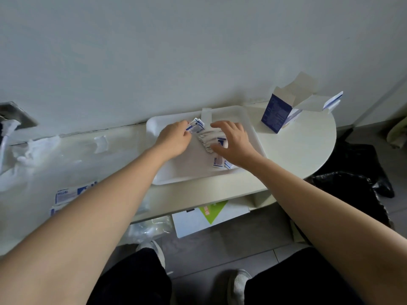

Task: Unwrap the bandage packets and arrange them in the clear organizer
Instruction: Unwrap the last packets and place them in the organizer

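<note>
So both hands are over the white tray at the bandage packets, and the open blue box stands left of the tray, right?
Not quite. The head view shows the open blue box standing right of the white tray, not left. The left hand and right hand are indeed over the tray, at the bandage packets.
</note>
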